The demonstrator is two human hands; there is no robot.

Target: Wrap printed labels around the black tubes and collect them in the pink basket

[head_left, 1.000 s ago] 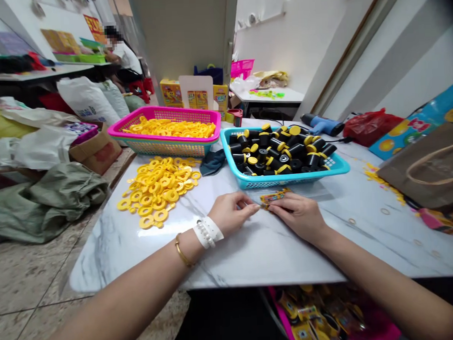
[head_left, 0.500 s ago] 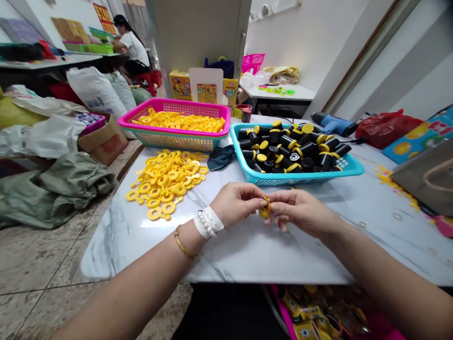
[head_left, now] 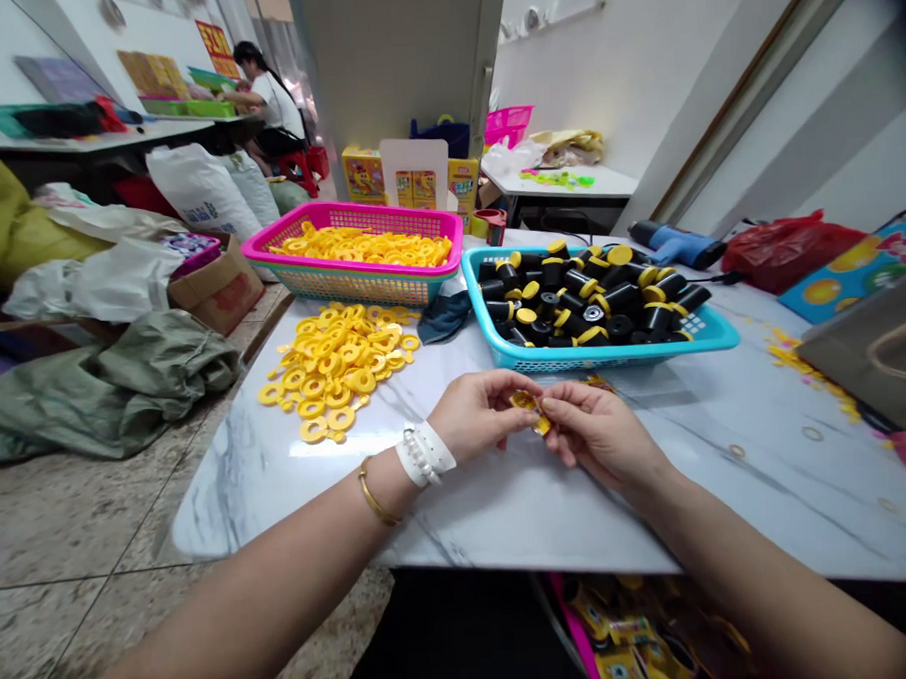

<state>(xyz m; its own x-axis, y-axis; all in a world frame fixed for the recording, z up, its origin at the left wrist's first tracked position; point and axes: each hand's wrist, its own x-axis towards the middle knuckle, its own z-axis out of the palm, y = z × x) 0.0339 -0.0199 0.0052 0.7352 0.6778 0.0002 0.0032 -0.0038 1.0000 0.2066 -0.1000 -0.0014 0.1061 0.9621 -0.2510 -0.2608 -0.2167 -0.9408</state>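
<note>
Between my two hands, above the front of the table, is a small shiny yellow printed piece (head_left: 532, 412); it looks like a sticker or film sleeve, but I cannot tell which. My left hand (head_left: 480, 414) pinches it from the left. Thumb and fingers of my right hand (head_left: 593, 428) close on its right side. Just behind the right fingertips another printed piece (head_left: 597, 382) lies on the table. Beyond the hands stands a blue basket (head_left: 611, 356) full of black cylinders with yellow caps (head_left: 593, 313). To the left, yellow ring-shaped parts (head_left: 338, 370) form a loose pile.
A pink basket (head_left: 358, 216) of yellow parts stands behind the pile, with a dark cloth (head_left: 443, 318) beside it. At right are a blue tool (head_left: 678, 245), a red bag (head_left: 787, 252) and yellow scraps (head_left: 810, 364). Below the table edge sits a pink bin (head_left: 578, 634). A person (head_left: 274, 107) sits far left.
The yellow printed piece now shows flatter and wider between my fingers. My right hand has turned slightly, uncovering a printed piece on the table. The view has shifted a little.
</note>
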